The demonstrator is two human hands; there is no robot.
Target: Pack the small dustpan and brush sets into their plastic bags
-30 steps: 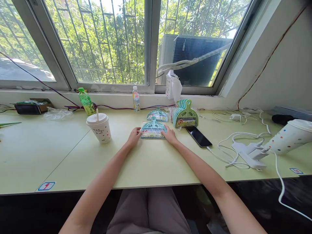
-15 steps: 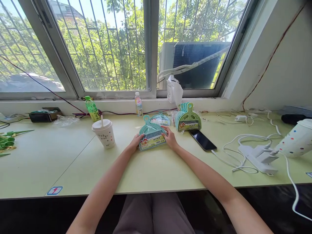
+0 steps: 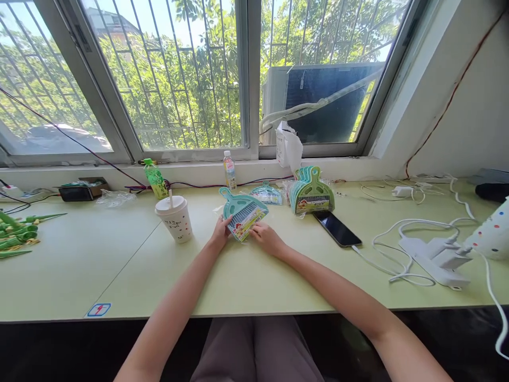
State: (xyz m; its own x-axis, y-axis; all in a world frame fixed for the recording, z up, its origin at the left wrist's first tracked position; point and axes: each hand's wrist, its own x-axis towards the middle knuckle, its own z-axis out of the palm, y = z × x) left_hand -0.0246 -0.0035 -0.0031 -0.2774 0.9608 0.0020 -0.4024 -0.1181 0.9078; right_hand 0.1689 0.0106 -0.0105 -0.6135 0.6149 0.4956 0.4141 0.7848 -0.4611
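A small teal dustpan-and-brush set (image 3: pixel 243 213) in clear wrap, with a yellow label, is tilted in front of me, its handle pointing up and left. My left hand (image 3: pixel 221 234) grips its left edge, the thumb on the front. At the lower right edge, the curled fingers of my right hand (image 3: pixel 269 240) close on the wrapped set; some fingertips are hidden. Just behind lies another wrapped dustpan set (image 3: pixel 267 194). To the right stands a row of several similar dustpan sets (image 3: pixel 314 197), the front one olive green.
A white paper cup (image 3: pixel 175 220) with a straw stands left of my hands. Two bottles, green (image 3: pixel 156 179) and clear (image 3: pixel 229 171), are near the sill. On the right lie a phone (image 3: pixel 337 229), white cables and a power strip (image 3: pixel 433 260). Green plants (image 3: pixel 19 233) lie far left.
The held dustpan set has turned, its handle swinging left and its right side rising. My right hand has slid from its upper right side down to the lower edge. The view has shifted slightly.
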